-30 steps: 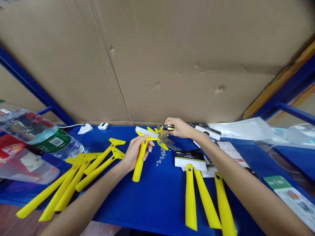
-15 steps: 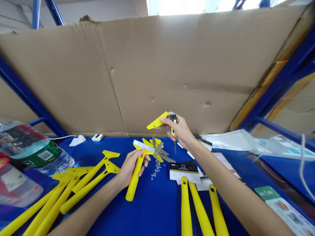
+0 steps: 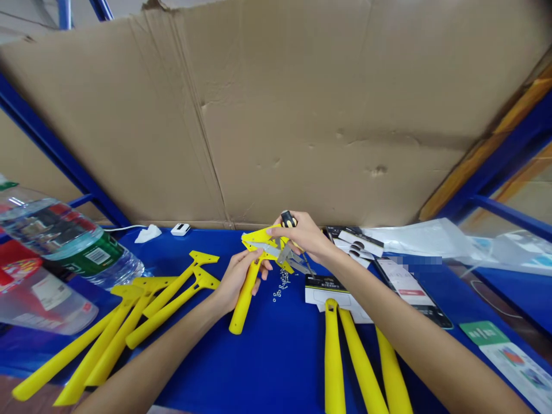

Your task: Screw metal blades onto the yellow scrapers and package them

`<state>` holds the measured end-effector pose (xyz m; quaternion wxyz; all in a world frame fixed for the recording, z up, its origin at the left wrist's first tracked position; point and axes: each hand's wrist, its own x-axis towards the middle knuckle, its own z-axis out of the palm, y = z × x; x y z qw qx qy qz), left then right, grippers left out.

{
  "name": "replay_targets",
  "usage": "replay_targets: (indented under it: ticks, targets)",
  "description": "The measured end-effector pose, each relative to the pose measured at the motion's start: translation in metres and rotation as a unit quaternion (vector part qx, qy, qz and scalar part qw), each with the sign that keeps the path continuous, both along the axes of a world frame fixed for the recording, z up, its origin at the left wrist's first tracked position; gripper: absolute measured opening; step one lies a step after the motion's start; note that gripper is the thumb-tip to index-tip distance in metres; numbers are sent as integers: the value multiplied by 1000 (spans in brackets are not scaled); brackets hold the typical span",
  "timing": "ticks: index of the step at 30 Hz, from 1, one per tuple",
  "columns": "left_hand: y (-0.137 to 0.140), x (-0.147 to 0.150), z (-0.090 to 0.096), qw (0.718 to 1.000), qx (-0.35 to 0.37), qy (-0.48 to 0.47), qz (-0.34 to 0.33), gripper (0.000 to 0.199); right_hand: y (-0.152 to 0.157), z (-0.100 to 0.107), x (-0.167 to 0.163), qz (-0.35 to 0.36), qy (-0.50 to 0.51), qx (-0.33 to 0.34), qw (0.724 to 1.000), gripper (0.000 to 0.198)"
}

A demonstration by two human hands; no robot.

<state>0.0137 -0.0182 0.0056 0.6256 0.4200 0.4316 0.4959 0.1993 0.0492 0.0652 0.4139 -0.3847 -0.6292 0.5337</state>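
Note:
My left hand [image 3: 236, 282] is closed around a yellow scraper [image 3: 242, 307], its thumb pressing on the grey metal blade [image 3: 267, 249] laid across the head. Above it, my right hand [image 3: 309, 236] pinches a yellow cover plate [image 3: 257, 236], held close to the blade; whether they touch I cannot tell. The same hand also grips a screwdriver [image 3: 288, 218] with a black and yellow handle. Behind the hands lie loose blades [image 3: 290, 256] and more yellow pieces, partly hidden. Small nuts or screws [image 3: 281, 287] are scattered in front of them.
Several yellow scraper handles [image 3: 172, 313] lie at left, others [image 3: 334, 356] at front right by printed cards [image 3: 325, 290]. A large water bottle [image 3: 77, 236] and plastic tub [image 3: 47, 293] stand far left. A phone [image 3: 409, 293] lies right. Cardboard [image 3: 302, 115] walls the back.
My right hand has come down and left, bringing the yellow plate from the air to the scraper's head. My left hand still holds the scraper. The view has tilted downward.

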Motion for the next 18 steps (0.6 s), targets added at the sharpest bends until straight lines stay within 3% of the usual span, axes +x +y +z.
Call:
replay_targets:
  ticks: [10, 18]
  targets:
    - [2, -3, -3, 1000, 9, 9, 9, 35, 6, -9, 4, 76, -164, 19, 983, 25]
    - [1, -2, -2, 1000, -5, 15, -7, 35, 9, -8, 7, 96, -190, 45, 976, 13]
